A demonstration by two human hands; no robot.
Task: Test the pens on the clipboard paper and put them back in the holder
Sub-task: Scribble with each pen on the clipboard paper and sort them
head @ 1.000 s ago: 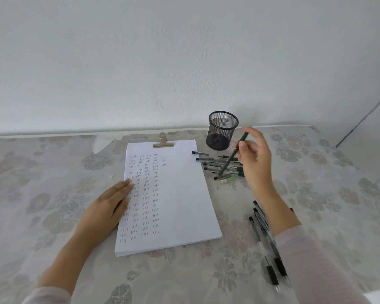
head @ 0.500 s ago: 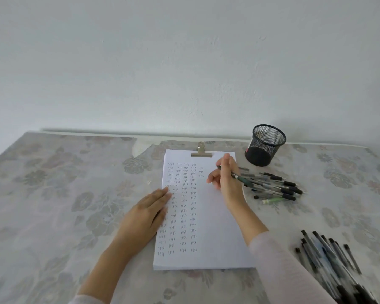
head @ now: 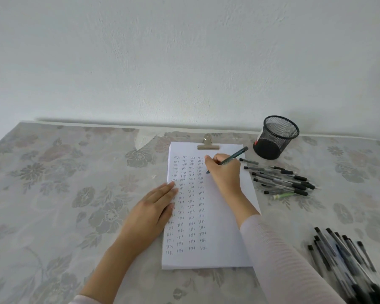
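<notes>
White paper (head: 224,216) sits on a clipboard under a brass clip (head: 208,145), covered in columns of small written marks. My right hand (head: 225,172) grips a dark green pen (head: 235,155) in a writing hold, its tip touching the paper near the top of the sheet, right of the written columns. My left hand (head: 154,207) lies flat, fingers together, on the paper's left edge. A black mesh holder (head: 274,137) stands upright at the back right; I see no pens rising from it.
A pile of black-capped pens (head: 281,181) plus one light green pen (head: 283,195) lies right of the clipboard. A second heap of pens (head: 347,262) sits at the lower right, blurred. A floral cloth (head: 64,194) covers the table against a white wall.
My right hand carried the green pen from beside the holder over to the top of the paper and set its tip down. The view swung left; my left hand stayed put.
</notes>
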